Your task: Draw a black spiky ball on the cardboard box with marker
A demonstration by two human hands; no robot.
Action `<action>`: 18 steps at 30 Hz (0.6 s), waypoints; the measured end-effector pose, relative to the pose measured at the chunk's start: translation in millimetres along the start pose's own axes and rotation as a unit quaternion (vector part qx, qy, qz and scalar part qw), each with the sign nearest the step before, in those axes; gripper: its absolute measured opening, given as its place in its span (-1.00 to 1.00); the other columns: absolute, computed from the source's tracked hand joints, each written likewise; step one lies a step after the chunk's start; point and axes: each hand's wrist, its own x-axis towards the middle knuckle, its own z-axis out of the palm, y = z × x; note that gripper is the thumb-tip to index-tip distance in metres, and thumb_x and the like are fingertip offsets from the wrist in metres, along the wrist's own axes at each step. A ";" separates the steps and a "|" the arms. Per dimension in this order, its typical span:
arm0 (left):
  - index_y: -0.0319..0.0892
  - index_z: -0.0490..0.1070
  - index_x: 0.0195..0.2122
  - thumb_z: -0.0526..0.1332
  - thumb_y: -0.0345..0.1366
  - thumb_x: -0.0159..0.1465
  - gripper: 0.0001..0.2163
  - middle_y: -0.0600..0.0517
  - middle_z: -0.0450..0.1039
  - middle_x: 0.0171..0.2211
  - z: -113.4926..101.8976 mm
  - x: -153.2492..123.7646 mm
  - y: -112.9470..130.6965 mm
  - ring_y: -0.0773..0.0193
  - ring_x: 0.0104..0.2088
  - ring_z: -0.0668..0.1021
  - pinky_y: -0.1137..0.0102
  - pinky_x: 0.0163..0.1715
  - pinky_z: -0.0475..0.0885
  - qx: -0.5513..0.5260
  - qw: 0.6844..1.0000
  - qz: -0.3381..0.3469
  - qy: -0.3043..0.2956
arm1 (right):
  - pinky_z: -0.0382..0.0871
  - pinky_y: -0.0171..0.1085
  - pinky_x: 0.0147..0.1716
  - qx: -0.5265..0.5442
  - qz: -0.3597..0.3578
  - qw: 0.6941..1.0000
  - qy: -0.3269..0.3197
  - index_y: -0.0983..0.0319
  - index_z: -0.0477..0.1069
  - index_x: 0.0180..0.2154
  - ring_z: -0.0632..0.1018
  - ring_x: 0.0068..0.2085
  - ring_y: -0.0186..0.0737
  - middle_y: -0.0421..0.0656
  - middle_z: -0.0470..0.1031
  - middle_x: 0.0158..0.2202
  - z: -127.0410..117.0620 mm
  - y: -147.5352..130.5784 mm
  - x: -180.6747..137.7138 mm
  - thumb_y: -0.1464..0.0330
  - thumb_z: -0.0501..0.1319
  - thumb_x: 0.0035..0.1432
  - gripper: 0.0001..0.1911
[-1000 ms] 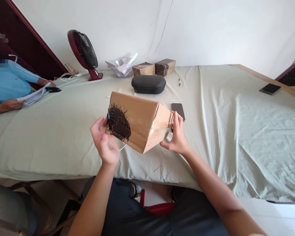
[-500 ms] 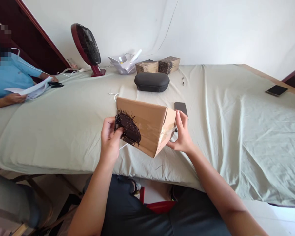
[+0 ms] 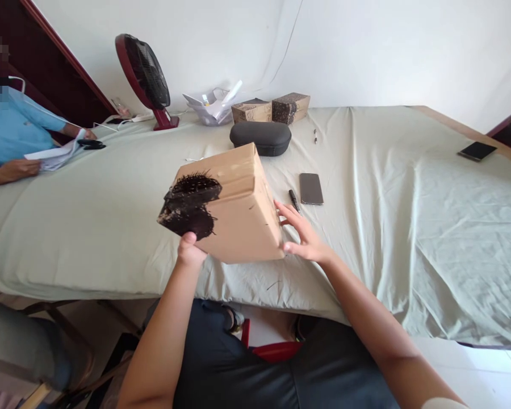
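I hold a brown cardboard box (image 3: 234, 210) with a black scribbled patch above the near edge of the cloth-covered table (image 3: 111, 227). My left hand (image 3: 190, 253) grips it from below, thumb on the near face beside the black patch, most fingers hidden under the box. My right hand (image 3: 302, 236) rests flat against the box's right side, fingers stretched out. A black marker (image 3: 294, 200) and a dark phone (image 3: 311, 188) lie on the cloth just beyond my right hand.
A black case (image 3: 260, 138), two small patterned boxes (image 3: 270, 109), a plastic bag (image 3: 210, 108) and a red fan (image 3: 147, 76) stand at the back. A person in a blue shirt (image 3: 15, 136) sits at left holding papers. Another phone (image 3: 476, 150) lies far right.
The box has been turned and tilted up, so its large plain face points at me. My left hand went underneath it; my right hand opened flat against its side, uncovering the marker.
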 end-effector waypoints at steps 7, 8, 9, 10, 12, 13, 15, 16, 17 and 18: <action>-0.07 0.67 -0.11 0.36 0.35 0.05 -0.37 -0.08 0.70 -0.11 3.4 16.9 -15.0 -0.16 0.19 0.63 0.13 0.19 0.58 -0.029 0.990 0.045 0.127 | 0.62 0.06 -0.03 -0.083 0.148 0.980 0.106 0.15 0.56 0.19 0.65 0.05 0.08 0.08 0.63 0.13 -3.7 2.9 5.9 -0.15 0.22 0.40 -0.39; -0.08 0.67 -0.13 0.36 0.36 0.05 -0.38 -0.08 0.70 -0.12 3.8 16.9 -18.3 -0.14 0.18 0.63 0.14 0.18 0.59 -0.031 0.990 0.039 0.136 | 0.61 0.06 -0.01 -0.069 0.143 0.984 0.086 0.16 0.56 0.18 0.65 0.05 0.09 0.07 0.65 0.11 -3.8 2.6 5.9 -0.17 0.20 0.40 -0.36; -0.09 0.67 -0.15 0.36 0.36 0.05 -0.37 -0.09 0.70 -0.14 4.2 16.2 -21.2 -0.13 0.17 0.64 0.15 0.17 0.59 -0.030 0.989 0.032 0.139 | 0.60 0.07 0.02 -0.044 0.134 0.988 0.057 0.16 0.54 0.21 0.65 0.05 0.09 0.06 0.65 0.11 -3.5 2.1 5.7 -0.19 0.17 0.41 -0.33; -0.10 0.68 -0.15 0.36 0.37 0.05 -0.37 -0.09 0.70 -0.15 4.7 15.0 -23.5 -0.13 0.15 0.65 0.15 0.16 0.59 -0.026 0.990 0.024 0.139 | 0.59 0.09 0.06 -0.016 0.123 0.992 0.028 0.15 0.51 0.26 0.65 0.06 0.09 0.05 0.64 0.14 -2.8 1.6 5.0 -0.22 0.14 0.41 -0.29; -0.12 0.68 -0.15 0.34 0.40 0.06 -0.34 -0.11 0.71 -0.16 6.2 11.7 -26.4 -0.14 0.12 0.66 0.13 0.15 0.61 -0.016 0.991 0.007 0.132 | 0.58 0.11 0.11 0.016 0.107 0.994 -0.010 0.13 0.38 0.40 0.63 0.11 0.11 0.06 0.58 0.23 -0.3 1.2 3.0 -0.29 0.10 0.38 -0.15; -0.13 0.68 -0.15 0.33 0.41 0.06 -0.33 -0.13 0.70 -0.17 7.0 10.0 -27.1 -0.16 0.13 0.67 0.11 0.14 0.61 -0.012 0.992 -0.003 0.126 | 0.58 0.13 0.13 0.017 0.104 0.994 -0.018 0.11 0.28 0.48 0.61 0.16 0.14 0.07 0.53 0.29 1.3 1.5 1.7 -0.33 0.11 0.34 -0.06; -0.14 0.68 -0.15 0.33 0.43 0.04 -0.29 -0.16 0.70 -0.16 8.8 7.2 -28.0 -0.21 0.16 0.65 0.07 0.14 0.62 -0.004 0.994 -0.022 0.111 | 0.56 0.19 0.18 0.006 0.108 0.994 -0.027 0.08 0.05 0.58 0.53 0.26 0.20 0.11 0.38 0.40 4.8 2.7 -0.7 -0.39 0.15 0.25 0.12; -0.15 0.68 -0.16 0.34 0.44 0.01 -0.28 -0.18 0.70 -0.16 9.5 6.2 -28.5 -0.24 0.19 0.64 0.05 0.14 0.63 -0.001 0.994 -0.032 0.103 | 0.54 0.22 0.21 0.000 0.110 0.993 -0.032 0.07 -0.05 0.61 0.49 0.32 0.24 0.13 0.29 0.45 6.5 3.5 -1.6 -0.40 0.19 0.21 0.19; -0.16 0.68 -0.17 0.35 0.44 -0.01 -0.27 -0.19 0.70 -0.15 10.0 5.5 -29.1 -0.27 0.21 0.63 0.04 0.14 0.63 0.002 0.995 -0.042 0.096 | 0.52 0.25 0.24 -0.003 0.111 0.993 -0.039 0.06 -0.15 0.63 0.44 0.36 0.27 0.15 0.22 0.49 8.0 4.3 -2.2 -0.39 0.24 0.18 0.26; -0.16 0.68 -0.17 0.36 0.45 -0.03 -0.26 -0.20 0.70 -0.15 10.1 5.1 -29.9 -0.29 0.23 0.62 0.02 0.14 0.64 0.005 0.995 -0.050 0.088 | 0.50 0.28 0.27 -0.007 0.110 0.993 -0.044 0.05 -0.23 0.64 0.41 0.39 0.30 0.16 0.16 0.51 9.4 5.0 -2.6 -0.36 0.30 0.15 0.31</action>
